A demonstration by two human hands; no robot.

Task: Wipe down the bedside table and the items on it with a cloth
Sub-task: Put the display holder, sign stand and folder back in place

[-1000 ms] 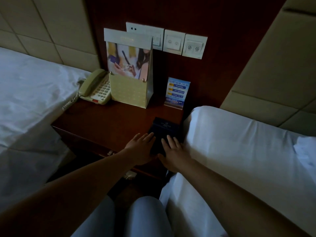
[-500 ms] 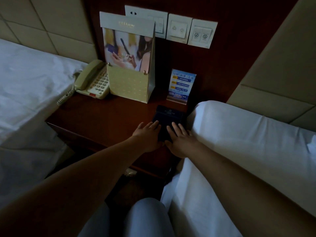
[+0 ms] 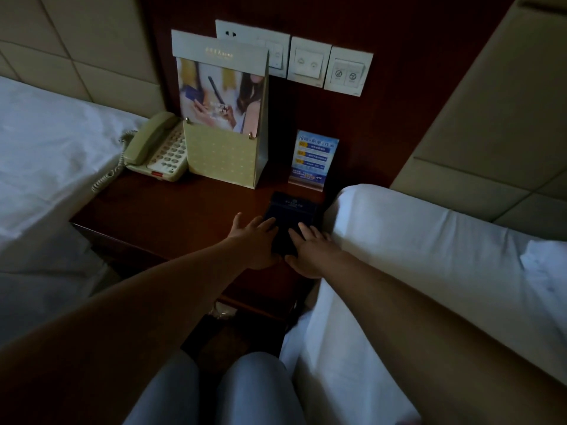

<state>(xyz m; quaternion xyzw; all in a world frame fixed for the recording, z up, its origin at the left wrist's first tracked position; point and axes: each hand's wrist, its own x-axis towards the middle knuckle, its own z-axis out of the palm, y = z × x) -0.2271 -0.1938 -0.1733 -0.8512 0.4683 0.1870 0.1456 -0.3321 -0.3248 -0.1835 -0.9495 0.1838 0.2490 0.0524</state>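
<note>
Both bare forearms reach forward from the bottom of the view and converge on a dark navy rectangular box lying flat near the front right corner of the dark red-brown wooden tabletop. The left hand lies palm down, fingers extended and slightly spread, its fingertips resting against the left edge of the box with the thumb splayed out to the left; its grip is loose and flat, not closed around anything. The right hand also lies palm down with fingers stretched forward over the near right part of the box, touching its top; whether its grip wraps the far side cannot be told in the dim light. No cloth can be made out in either hand. Behind the box, a small blue printed sign in a clear stand stands upright against the wooden wall panel. To its left stands a tall cream cardboard brochure holder with a photo leaflet, and just beside that a pale green corded telephone sits at the back left corner. 3 white wall switch plates are mounted above. White-sheeted beds flank the tabletop on both sides, the right bed touching the right forearm.
</note>
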